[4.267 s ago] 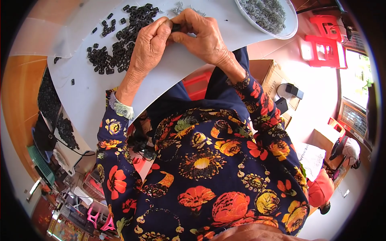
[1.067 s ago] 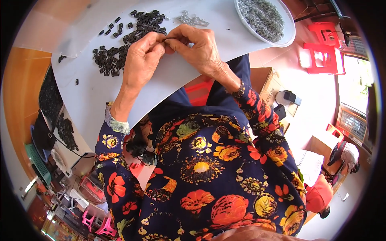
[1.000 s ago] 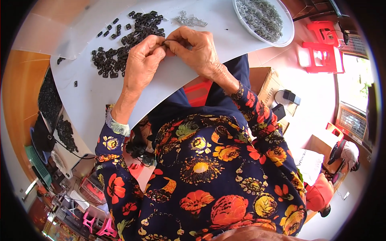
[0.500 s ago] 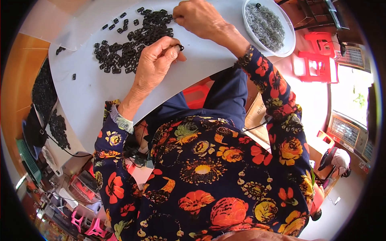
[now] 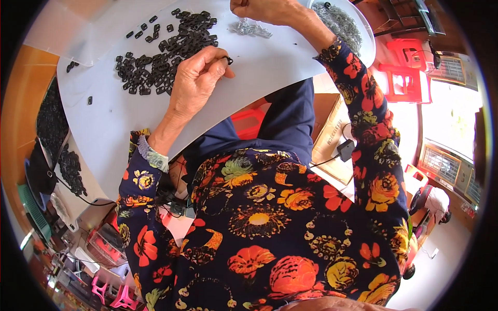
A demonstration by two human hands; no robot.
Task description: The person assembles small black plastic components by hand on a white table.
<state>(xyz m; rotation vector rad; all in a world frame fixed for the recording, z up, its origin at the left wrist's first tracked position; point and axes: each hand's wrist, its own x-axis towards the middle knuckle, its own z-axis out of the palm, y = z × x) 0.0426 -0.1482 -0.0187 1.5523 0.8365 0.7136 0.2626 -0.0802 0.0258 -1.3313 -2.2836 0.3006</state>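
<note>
My left hand (image 5: pixel 196 79) is over the near edge of a pile of small black plastic pieces (image 5: pixel 192 39) on the white table. Its thumb and fingers pinch one small black plastic piece (image 5: pixel 229 60), which pokes out at the fingertips. Farther off, my right hand (image 5: pixel 267 9) is at the top rim of the picture, beyond a small heap of clear little parts (image 5: pixel 251 28). Its fingers are curled together, and anything between them is hidden. The picture's rim partly cuts this hand off.
A round clear tub (image 5: pixel 369 41) of the clear little parts stands at the table's right, partly behind my right forearm. A translucent plastic bin (image 5: pixel 78 31) is at the far left. Below the table are a red stool (image 5: pixel 248 122) and a cardboard box (image 5: pixel 332 132).
My right hand has moved away from the black pile, farther out and right, uncovering the clear heap. My left hand keeps its pinch, almost in place. The view has shifted slightly.
</note>
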